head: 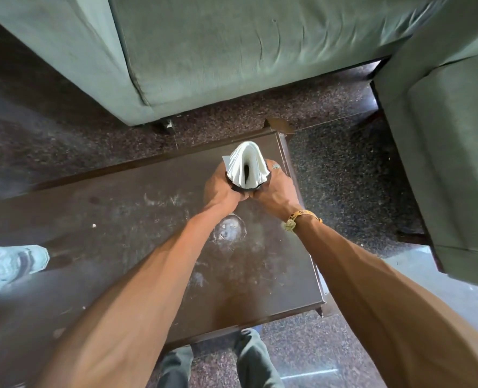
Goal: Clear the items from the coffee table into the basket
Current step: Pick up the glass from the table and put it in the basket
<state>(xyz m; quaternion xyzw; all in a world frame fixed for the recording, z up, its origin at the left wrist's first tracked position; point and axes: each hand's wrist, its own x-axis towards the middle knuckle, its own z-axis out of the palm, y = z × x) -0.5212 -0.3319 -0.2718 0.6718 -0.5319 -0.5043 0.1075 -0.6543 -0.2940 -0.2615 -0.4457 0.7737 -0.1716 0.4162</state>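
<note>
Your left hand (221,189) and right hand (274,191) both wrap around a dark round holder (236,187) stuffed with folded white paper napkins (247,166), with your fingers curled on its sides. It is over the far right corner of the scuffed dark brown wooden bench (120,219); whether it touches the top cannot be told. A green fabric sofa (232,51) stands beyond.

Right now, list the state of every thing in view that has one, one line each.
napkins: upright, fanned out in the holder.
holder: gripped by both hands; lifted or resting, cannot tell.
left hand: grips the holder's left side.
right hand: grips the holder's right side.
clear container: on the table's left end, untouched, blurred.
table: smudged, with a ring mark.
</note>
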